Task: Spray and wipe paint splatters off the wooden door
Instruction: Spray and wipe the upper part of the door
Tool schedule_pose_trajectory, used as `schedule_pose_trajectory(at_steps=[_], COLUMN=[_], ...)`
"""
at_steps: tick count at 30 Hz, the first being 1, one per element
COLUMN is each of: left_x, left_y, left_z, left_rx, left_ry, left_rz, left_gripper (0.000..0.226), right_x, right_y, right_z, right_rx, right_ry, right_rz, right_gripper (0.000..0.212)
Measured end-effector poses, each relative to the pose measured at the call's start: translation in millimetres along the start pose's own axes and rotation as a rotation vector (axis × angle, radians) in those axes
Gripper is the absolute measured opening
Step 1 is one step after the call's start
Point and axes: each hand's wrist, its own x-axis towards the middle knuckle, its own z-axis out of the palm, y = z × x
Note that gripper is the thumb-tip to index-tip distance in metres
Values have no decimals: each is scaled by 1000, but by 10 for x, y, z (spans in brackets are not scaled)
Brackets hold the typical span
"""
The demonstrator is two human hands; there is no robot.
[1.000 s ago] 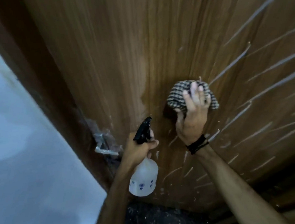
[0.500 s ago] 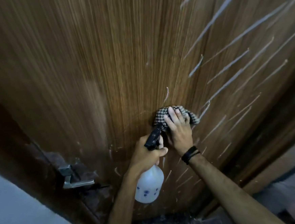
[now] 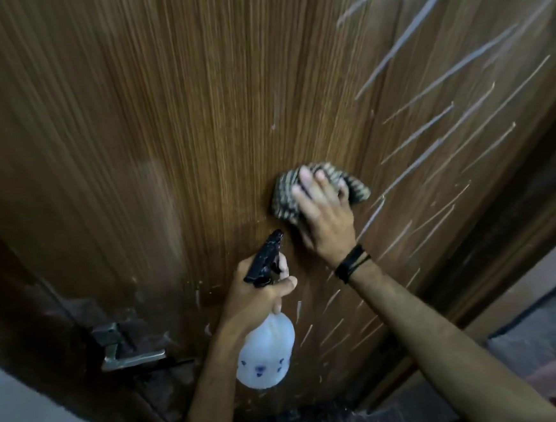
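The right hand (image 3: 324, 220) presses a bunched black-and-white checked cloth (image 3: 318, 187) flat against the wooden door (image 3: 196, 117), fingers spread over the fabric, near the door's middle. The left hand (image 3: 257, 299) has its grip curled round the neck of a translucent white spray bottle (image 3: 266, 355) with a black trigger head, just below the cloth. The door is brown, straight-grained veneer. Thin pale paint streaks (image 3: 429, 125) slant across its right side. A metal lever handle (image 3: 128, 352) sits by the door's left edge.
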Motion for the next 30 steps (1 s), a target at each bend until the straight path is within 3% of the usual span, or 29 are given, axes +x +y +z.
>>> schedule_pose_trajectory(at_steps=[2,5,9,11,15,20,23,30], left_x=[-14,-24,-26,-47,-50,53,111,374], left_y=[22,34,52,99,215,382,480,955], left_z=[-23,15,204,296,439,604,713,1041], left_rx=[31,41,-7,-14,-43,30,72,146], left_ry=[-8,25,57,57,51,131,163,180], left_rz=[25,41,56,74,131,173,191,254], left_gripper=[11,11,19,26,26,21,23,20], right_x=[-442,-743,-178,257,624,81,-227,612], right_y=[-89,-97,229,409,433,264,338,972], right_z=[94,89,-107,-231,-301,-164,-168,-625], right_rx=[-23,3,92,95,39,90,111,147], right_ry=[-110,-148,67,203,219,38,-6,208], right_rz=[-101,-64,215,302,200,-6,110,343], right_gripper=[66,77,45,44,47,61,73,48])
